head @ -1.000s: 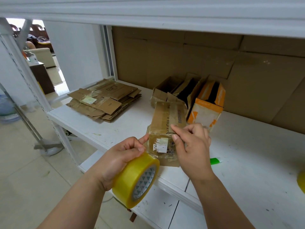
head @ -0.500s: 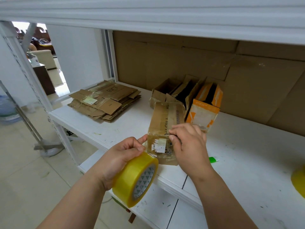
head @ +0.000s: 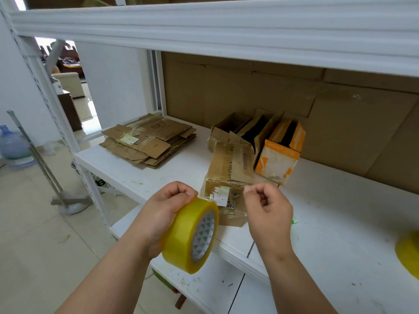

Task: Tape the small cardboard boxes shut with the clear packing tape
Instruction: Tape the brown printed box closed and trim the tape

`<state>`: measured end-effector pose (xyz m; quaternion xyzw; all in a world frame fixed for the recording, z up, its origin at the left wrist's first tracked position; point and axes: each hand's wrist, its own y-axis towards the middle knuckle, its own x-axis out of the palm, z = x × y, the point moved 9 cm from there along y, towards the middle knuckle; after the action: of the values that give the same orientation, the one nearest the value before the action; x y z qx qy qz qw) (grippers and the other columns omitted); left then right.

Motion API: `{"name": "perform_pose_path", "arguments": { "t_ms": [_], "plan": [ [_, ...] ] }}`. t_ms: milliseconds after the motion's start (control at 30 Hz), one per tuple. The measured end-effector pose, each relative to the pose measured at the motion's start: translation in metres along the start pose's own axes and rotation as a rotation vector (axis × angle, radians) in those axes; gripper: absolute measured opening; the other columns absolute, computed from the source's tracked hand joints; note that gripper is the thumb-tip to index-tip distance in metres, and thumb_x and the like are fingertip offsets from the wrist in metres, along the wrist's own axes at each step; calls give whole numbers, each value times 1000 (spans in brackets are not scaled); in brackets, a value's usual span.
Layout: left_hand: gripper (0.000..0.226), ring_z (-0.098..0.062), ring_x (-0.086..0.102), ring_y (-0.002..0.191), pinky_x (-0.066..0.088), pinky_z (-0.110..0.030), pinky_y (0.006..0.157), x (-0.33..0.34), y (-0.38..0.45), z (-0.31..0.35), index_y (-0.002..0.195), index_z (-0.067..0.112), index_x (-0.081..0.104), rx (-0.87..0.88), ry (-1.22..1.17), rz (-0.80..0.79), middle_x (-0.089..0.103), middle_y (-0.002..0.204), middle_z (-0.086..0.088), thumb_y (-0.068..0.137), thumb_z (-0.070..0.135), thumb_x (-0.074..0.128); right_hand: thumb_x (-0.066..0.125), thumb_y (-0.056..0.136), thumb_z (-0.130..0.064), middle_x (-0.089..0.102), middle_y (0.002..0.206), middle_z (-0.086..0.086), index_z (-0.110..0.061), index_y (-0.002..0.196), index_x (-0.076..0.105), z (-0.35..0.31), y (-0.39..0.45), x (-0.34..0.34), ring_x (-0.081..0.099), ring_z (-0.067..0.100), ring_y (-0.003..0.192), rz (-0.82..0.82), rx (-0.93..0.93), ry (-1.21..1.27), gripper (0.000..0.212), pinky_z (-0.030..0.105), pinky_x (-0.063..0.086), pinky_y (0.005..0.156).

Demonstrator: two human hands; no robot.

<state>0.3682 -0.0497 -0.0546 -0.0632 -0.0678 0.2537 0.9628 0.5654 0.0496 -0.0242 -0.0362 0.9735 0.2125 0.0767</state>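
A small brown cardboard box (head: 231, 166) with a white label stands near the front of the white shelf (head: 181, 171). My left hand (head: 165, 211) grips a yellowish roll of clear packing tape (head: 192, 234) just left of and in front of the box. My right hand (head: 269, 209) is curled in front of the box's right corner, its thumb and fingers pinching the tape's free end. A short clear strip seems to run from the roll to those fingers across the box's front.
Behind stand an open brown box (head: 229, 128) and an orange-and-white box (head: 281, 155). Flattened cardboard (head: 147, 141) lies stacked at the shelf's left. A second tape roll (head: 409, 252) sits at the right edge, with a green object (head: 294, 221) nearby. An upper shelf beam (head: 226, 30) hangs overhead.
My right hand has come off the box top and drawn right, now curled on the tape end. The left hand keeps the roll in about the same place.
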Motion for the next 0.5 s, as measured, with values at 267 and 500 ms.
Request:
{"name": "perform_pose_path", "arguments": {
  "t_ms": [267,500],
  "plan": [
    [17,-19,61,72,50,-34,68,19,-12,-7,74,20,69,85,98,160,69,75,-1,90,13,65,77,73,-39,72,89,9,-21,102,59,18,-43,39,70,19,86,-652,317,127,39,31,56,80],
    [10,-16,54,63,44,-28,61,48,-20,-6,78,17,69,152,163,195,61,63,5,85,11,71,68,92,-15,70,84,3,-38,134,37,29,-66,33,69,14,89,-677,389,212,56,30,55,90]
  ]
}}
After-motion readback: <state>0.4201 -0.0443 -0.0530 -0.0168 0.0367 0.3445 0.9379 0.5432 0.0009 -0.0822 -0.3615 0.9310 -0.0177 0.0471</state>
